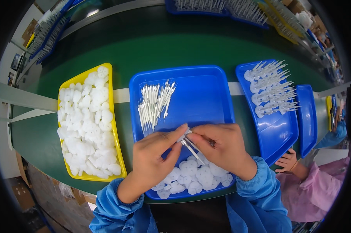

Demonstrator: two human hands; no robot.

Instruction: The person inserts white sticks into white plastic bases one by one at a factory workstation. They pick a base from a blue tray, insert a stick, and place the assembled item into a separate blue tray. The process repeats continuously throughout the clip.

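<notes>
Above the middle blue tray (198,97), my hands meet over a small white plastic piece (186,134) with thin white rods (191,149) hanging down from it. My left hand (154,151) pinches the piece between thumb and fingertips. From the other side, my right hand (226,143) is closed, its thumb and fingers on the same piece by the rods; its fingertips are partly hidden. A bundle of loose thin rods (156,103) lies at the tray's far left. White lobed plastic discs (202,176) are heaped at its near end, below my hands.
A yellow tray (110,89) piled with white discs (88,128) stands left. At right, a blue tray (274,134) holds discs with upright rods (272,87); another blue tray (306,116) adjoins it. A co-worker's hand (287,160) touches its near edge. More filled trays (222,9) sit beyond.
</notes>
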